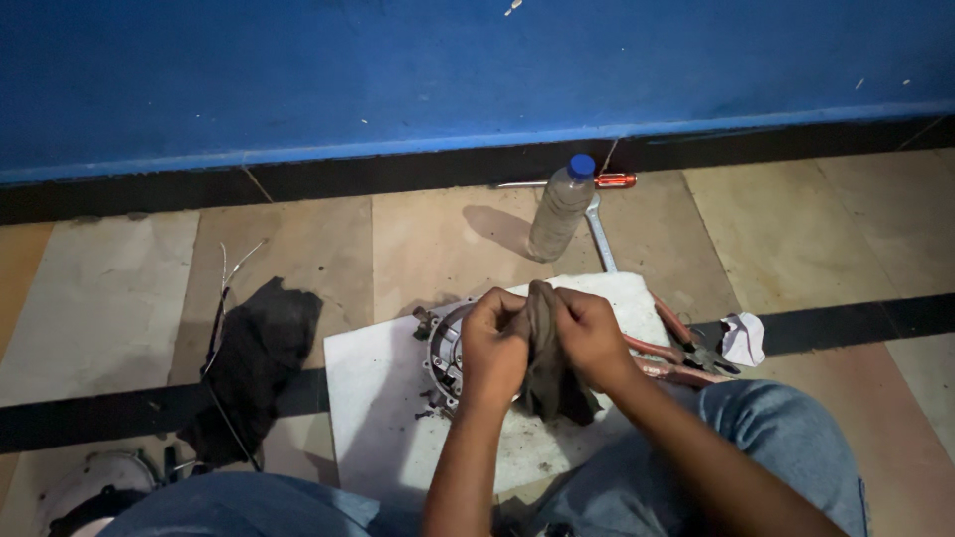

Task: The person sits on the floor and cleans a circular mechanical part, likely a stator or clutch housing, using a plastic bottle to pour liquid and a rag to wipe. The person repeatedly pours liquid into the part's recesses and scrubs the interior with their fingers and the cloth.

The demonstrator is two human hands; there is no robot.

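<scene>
Dark rag pinched between closed left hand and right hand, above round metal housing on white board.

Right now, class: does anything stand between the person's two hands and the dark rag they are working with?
Nothing visible does. The left hand and the right hand both grip the dark rag directly, bunched between them, above the round metal part lying on the white board.
</scene>
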